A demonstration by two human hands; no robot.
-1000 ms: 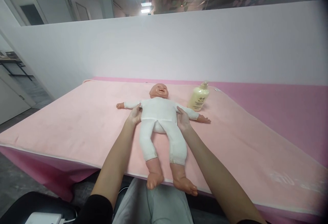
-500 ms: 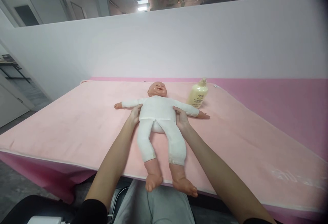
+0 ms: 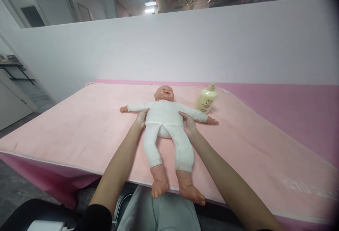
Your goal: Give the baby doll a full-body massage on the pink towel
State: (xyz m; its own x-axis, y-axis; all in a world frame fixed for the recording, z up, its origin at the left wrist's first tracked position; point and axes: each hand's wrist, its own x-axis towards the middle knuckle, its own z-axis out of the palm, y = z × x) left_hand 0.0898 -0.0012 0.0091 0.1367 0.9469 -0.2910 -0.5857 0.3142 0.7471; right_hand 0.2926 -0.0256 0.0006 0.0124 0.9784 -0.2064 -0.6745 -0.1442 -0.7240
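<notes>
A baby doll [image 3: 164, 113] with a white cloth body lies on its back on the pink towel [image 3: 87, 128], arms spread and feet over the front edge. My left hand [image 3: 142, 117] grips the left side of its torso, thumb on top and the other fingers tucked out of sight beneath. On the opposite side, my right hand [image 3: 188, 122] clasps the torso in the same way. Beyond the doll's outstretched right-side arm stands a pale yellow pump bottle [image 3: 206, 98].
A white wall [image 3: 185, 47] rises behind the table, with a strip of pink cloth [image 3: 278, 107] showing along the back and right. My legs [image 3: 159, 210] are under the front edge. A black chair [image 3: 39, 210] with a white object on it is at lower left.
The whole view has shifted slightly, so everything sits a little lower and further right. Both hands keep the same hold on the doll.
</notes>
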